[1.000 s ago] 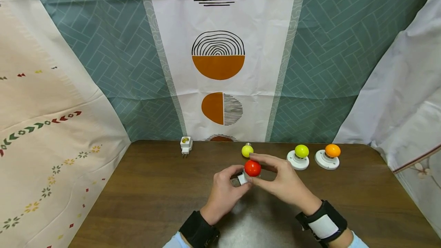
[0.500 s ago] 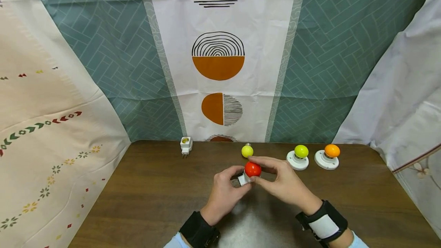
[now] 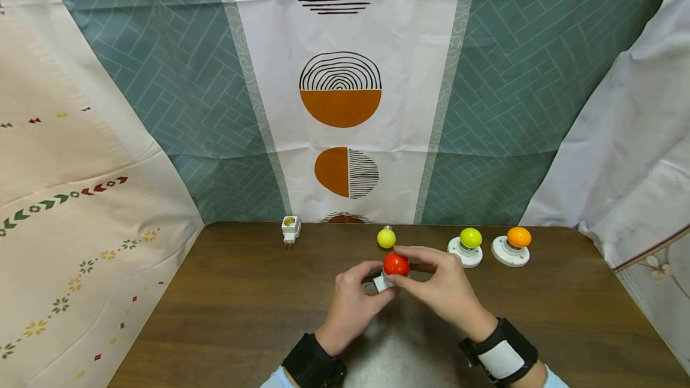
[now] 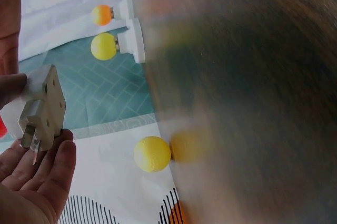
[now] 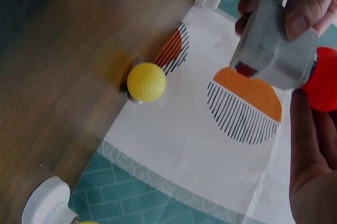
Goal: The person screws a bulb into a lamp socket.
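Observation:
Over the middle of the table, my left hand (image 3: 353,301) grips a white plug-in lamp socket (image 3: 383,283) between thumb and fingers. Its metal prongs show in the left wrist view, below the socket body (image 4: 47,105). A round red bulb (image 3: 396,264) sits at the socket's mouth. My right hand (image 3: 447,289) holds that bulb, with the thumb on the near side and the fingers on the far side. In the right wrist view the red bulb (image 5: 322,81) meets the socket end; the bulb's thread is hidden. Just behind the hands lies a yellow bulb (image 3: 386,238).
A second plug-in socket (image 3: 291,230) stands at the table's back left. Towards the back right are two round white lamp bases, one (image 3: 465,254) bearing a yellow-green bulb (image 3: 471,238), the other (image 3: 510,255) an orange bulb (image 3: 519,236). A patterned cloth (image 3: 339,130) hangs behind.
The right hand's fingers have shifted slightly around the red bulb. Both hands stay at nearly the same spot, and the other things have not moved.

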`<state>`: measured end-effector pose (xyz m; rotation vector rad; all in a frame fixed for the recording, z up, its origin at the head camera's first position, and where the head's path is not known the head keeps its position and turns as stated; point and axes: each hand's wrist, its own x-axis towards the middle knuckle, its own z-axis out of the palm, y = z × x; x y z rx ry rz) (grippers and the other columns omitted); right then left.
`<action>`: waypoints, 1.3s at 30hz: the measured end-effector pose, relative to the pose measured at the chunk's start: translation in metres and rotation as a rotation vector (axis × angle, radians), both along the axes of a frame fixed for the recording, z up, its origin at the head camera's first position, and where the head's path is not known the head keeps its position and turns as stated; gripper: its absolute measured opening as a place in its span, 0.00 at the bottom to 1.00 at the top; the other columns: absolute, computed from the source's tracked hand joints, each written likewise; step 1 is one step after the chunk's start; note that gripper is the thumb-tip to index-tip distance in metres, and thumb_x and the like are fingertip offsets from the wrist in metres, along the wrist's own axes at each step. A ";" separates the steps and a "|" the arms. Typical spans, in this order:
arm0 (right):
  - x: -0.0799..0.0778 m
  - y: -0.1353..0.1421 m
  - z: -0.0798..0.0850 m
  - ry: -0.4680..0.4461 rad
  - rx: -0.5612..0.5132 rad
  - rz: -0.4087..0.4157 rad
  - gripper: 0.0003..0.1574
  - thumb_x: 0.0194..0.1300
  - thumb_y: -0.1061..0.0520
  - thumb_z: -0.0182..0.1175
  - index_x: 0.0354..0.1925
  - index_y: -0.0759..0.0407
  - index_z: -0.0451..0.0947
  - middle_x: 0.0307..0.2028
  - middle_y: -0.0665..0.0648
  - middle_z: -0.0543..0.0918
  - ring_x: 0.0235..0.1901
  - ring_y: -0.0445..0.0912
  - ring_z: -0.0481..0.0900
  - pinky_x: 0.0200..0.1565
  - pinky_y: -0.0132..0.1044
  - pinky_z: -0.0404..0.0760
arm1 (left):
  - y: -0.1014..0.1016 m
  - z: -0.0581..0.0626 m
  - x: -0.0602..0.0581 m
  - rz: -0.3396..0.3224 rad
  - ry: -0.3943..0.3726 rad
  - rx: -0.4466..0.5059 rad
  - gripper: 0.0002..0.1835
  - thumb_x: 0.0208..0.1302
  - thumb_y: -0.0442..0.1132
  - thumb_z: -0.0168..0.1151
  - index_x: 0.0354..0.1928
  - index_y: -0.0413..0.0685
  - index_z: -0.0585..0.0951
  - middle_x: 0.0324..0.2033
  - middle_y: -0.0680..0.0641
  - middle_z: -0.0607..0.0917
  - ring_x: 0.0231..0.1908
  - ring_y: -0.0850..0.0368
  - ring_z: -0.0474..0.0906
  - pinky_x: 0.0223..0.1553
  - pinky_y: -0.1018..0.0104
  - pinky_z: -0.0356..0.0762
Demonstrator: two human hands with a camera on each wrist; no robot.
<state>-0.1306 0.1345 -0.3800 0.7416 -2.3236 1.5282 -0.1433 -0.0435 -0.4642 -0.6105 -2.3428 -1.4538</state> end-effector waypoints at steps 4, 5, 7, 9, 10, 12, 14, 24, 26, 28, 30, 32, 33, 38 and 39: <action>-0.002 0.000 -0.004 0.015 -0.012 0.004 0.26 0.46 0.60 0.72 0.47 0.58 0.79 0.45 0.50 0.80 0.44 0.45 0.78 0.40 0.39 0.77 | 0.001 0.000 0.000 0.001 0.006 0.005 0.17 0.54 0.51 0.67 0.46 0.60 0.78 0.40 0.64 0.79 0.39 0.68 0.76 0.39 0.69 0.74; -0.004 0.001 -0.007 0.011 -0.014 0.014 0.26 0.46 0.60 0.72 0.47 0.58 0.79 0.45 0.50 0.80 0.44 0.45 0.78 0.40 0.39 0.77 | 0.000 0.000 0.000 0.000 0.011 0.005 0.17 0.54 0.50 0.67 0.46 0.60 0.78 0.40 0.63 0.80 0.39 0.68 0.76 0.39 0.69 0.74; -0.009 0.004 -0.014 0.002 -0.009 0.042 0.28 0.46 0.59 0.72 0.48 0.57 0.78 0.47 0.51 0.79 0.45 0.43 0.77 0.41 0.38 0.77 | 0.000 0.000 0.000 -0.005 0.012 0.007 0.17 0.54 0.49 0.67 0.47 0.59 0.78 0.40 0.63 0.80 0.39 0.68 0.76 0.39 0.68 0.74; -0.014 0.008 -0.021 -0.009 0.012 0.069 0.30 0.46 0.56 0.72 0.51 0.54 0.77 0.49 0.50 0.78 0.47 0.42 0.76 0.42 0.38 0.76 | -0.001 0.000 0.000 -0.012 0.013 0.006 0.18 0.54 0.47 0.68 0.47 0.59 0.78 0.41 0.62 0.80 0.39 0.67 0.76 0.39 0.68 0.74; -0.017 0.010 -0.024 -0.016 0.018 0.082 0.31 0.47 0.55 0.72 0.52 0.53 0.77 0.50 0.50 0.78 0.48 0.42 0.76 0.42 0.37 0.76 | -0.002 0.000 0.000 -0.016 0.014 0.005 0.18 0.54 0.47 0.68 0.47 0.58 0.78 0.41 0.62 0.80 0.39 0.67 0.76 0.39 0.68 0.74; -0.020 0.013 -0.029 -0.029 0.034 0.102 0.32 0.48 0.52 0.72 0.54 0.49 0.76 0.52 0.48 0.77 0.49 0.41 0.75 0.44 0.37 0.75 | -0.002 0.000 0.000 -0.024 0.013 0.004 0.18 0.54 0.47 0.68 0.47 0.58 0.78 0.41 0.61 0.80 0.39 0.67 0.76 0.40 0.68 0.74; -0.022 0.015 -0.030 -0.037 0.045 0.122 0.32 0.49 0.50 0.71 0.55 0.46 0.75 0.52 0.48 0.77 0.49 0.42 0.75 0.45 0.37 0.75 | -0.002 0.001 0.000 -0.029 0.017 0.004 0.18 0.53 0.46 0.68 0.47 0.58 0.78 0.41 0.61 0.80 0.39 0.66 0.76 0.40 0.68 0.74; -0.021 0.015 -0.030 -0.054 0.042 0.115 0.28 0.52 0.50 0.69 0.53 0.45 0.77 0.50 0.48 0.78 0.48 0.42 0.76 0.45 0.37 0.75 | -0.001 0.002 0.000 -0.041 0.014 0.011 0.17 0.55 0.47 0.67 0.47 0.57 0.79 0.40 0.61 0.80 0.39 0.65 0.77 0.38 0.68 0.75; -0.020 0.015 -0.030 -0.055 0.033 0.105 0.27 0.51 0.50 0.70 0.52 0.47 0.78 0.49 0.48 0.78 0.47 0.42 0.76 0.44 0.37 0.75 | -0.001 0.002 0.001 -0.043 0.011 0.010 0.17 0.55 0.48 0.67 0.47 0.57 0.79 0.40 0.61 0.80 0.39 0.65 0.77 0.38 0.68 0.75; -0.020 0.014 -0.030 -0.058 0.024 0.095 0.27 0.51 0.50 0.70 0.51 0.48 0.78 0.49 0.49 0.79 0.47 0.42 0.76 0.44 0.37 0.75 | -0.002 0.002 0.001 -0.043 0.009 0.008 0.17 0.55 0.49 0.67 0.47 0.57 0.79 0.40 0.61 0.80 0.39 0.65 0.77 0.38 0.68 0.74; -0.019 0.013 -0.030 -0.064 0.015 0.080 0.27 0.50 0.51 0.70 0.51 0.47 0.79 0.49 0.49 0.79 0.47 0.42 0.76 0.44 0.37 0.75 | -0.002 0.002 0.001 -0.041 0.010 0.007 0.17 0.55 0.49 0.67 0.47 0.57 0.79 0.40 0.60 0.80 0.39 0.65 0.77 0.38 0.68 0.74; -0.016 0.011 -0.027 -0.070 0.007 0.060 0.27 0.49 0.52 0.71 0.50 0.47 0.79 0.48 0.47 0.79 0.46 0.41 0.77 0.43 0.37 0.76 | -0.001 0.001 0.001 -0.037 0.010 0.010 0.17 0.55 0.49 0.67 0.47 0.57 0.79 0.40 0.60 0.80 0.38 0.65 0.77 0.38 0.68 0.74; -0.013 0.009 -0.023 -0.068 0.006 0.048 0.26 0.48 0.54 0.71 0.49 0.48 0.79 0.47 0.47 0.80 0.46 0.42 0.77 0.43 0.37 0.76 | -0.001 0.001 0.001 -0.035 0.010 0.011 0.17 0.55 0.49 0.67 0.47 0.57 0.79 0.40 0.60 0.80 0.38 0.65 0.77 0.38 0.68 0.74; 0.000 -0.001 0.000 -0.063 -0.019 -0.009 0.25 0.44 0.62 0.73 0.44 0.54 0.81 0.43 0.50 0.81 0.42 0.45 0.79 0.41 0.41 0.77 | 0.000 0.000 0.000 -0.022 -0.003 0.024 0.17 0.53 0.49 0.68 0.46 0.60 0.79 0.39 0.63 0.80 0.38 0.67 0.76 0.38 0.69 0.74; 0.000 -0.002 0.002 -0.061 -0.023 -0.014 0.24 0.44 0.62 0.73 0.44 0.55 0.81 0.42 0.52 0.82 0.42 0.45 0.79 0.40 0.42 0.78 | 0.000 0.000 0.000 -0.018 -0.003 0.025 0.17 0.52 0.49 0.68 0.45 0.60 0.79 0.38 0.64 0.80 0.37 0.68 0.76 0.37 0.69 0.74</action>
